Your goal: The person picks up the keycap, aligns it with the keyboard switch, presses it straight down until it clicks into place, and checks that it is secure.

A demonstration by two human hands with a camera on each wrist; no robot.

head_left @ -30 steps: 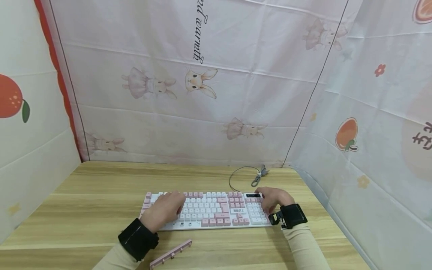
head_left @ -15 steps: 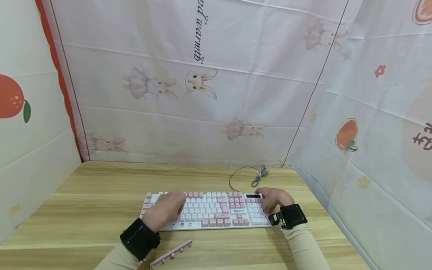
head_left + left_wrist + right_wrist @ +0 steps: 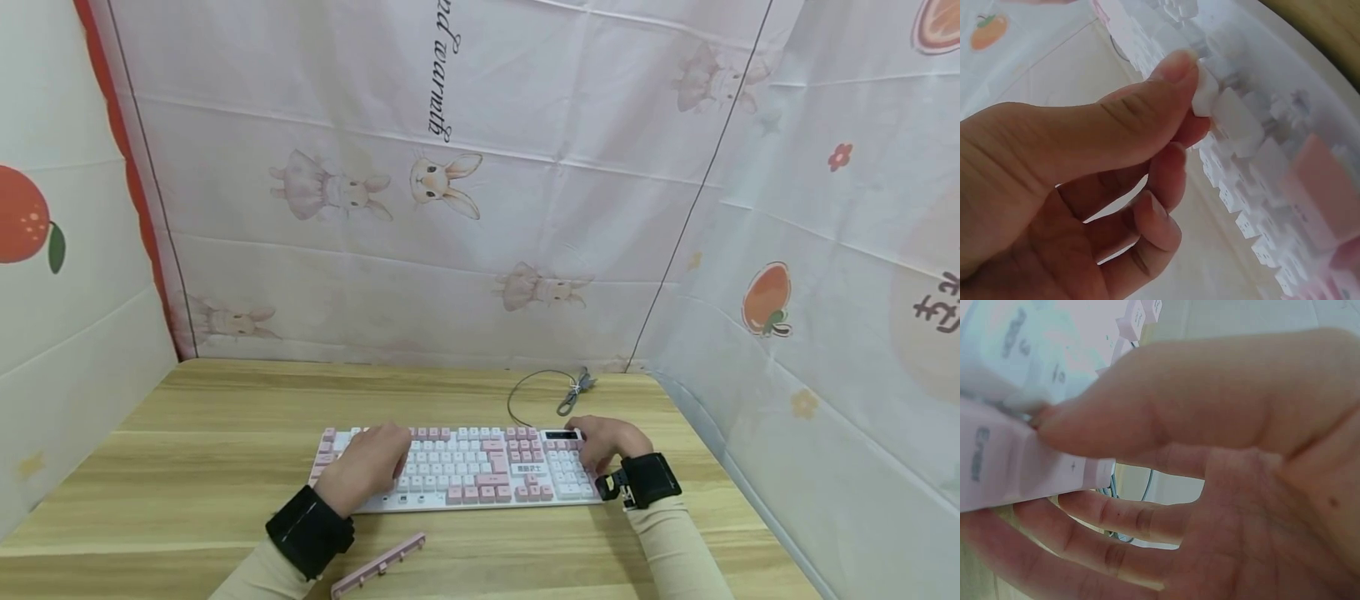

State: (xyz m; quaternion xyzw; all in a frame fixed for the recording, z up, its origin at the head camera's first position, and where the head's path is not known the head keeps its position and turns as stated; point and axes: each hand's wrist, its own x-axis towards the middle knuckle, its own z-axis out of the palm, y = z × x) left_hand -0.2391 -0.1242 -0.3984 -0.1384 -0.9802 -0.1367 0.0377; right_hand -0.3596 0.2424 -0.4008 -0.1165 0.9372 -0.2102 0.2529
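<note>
A white and pink keyboard [image 3: 459, 471] lies on the wooden table. My left hand [image 3: 365, 468] is over its left part and pinches a white keycap [image 3: 1205, 92] between thumb and index finger, low over the front rows. Around that keycap, the left wrist view shows bare switches [image 3: 1294, 105] where caps are off, near the keyboard's front edge. At the number pad end my right hand [image 3: 611, 440] grips the keyboard, thumb [image 3: 1079, 428] over the keys and fingers along its right side. In front of the keyboard lies a long pink spacebar cap [image 3: 378, 567], stems showing.
A grey cable [image 3: 517, 390] runs from the keyboard's back to a tied bundle [image 3: 573, 396] near the table's rear edge. Printed cloth [image 3: 360, 250] walls in the table [image 3: 247, 408] at the back and both sides.
My left hand has shifted very slightly to the right, still at the same part of the keyboard. The right hand, keyboard and spacebar cap have stayed in place.
</note>
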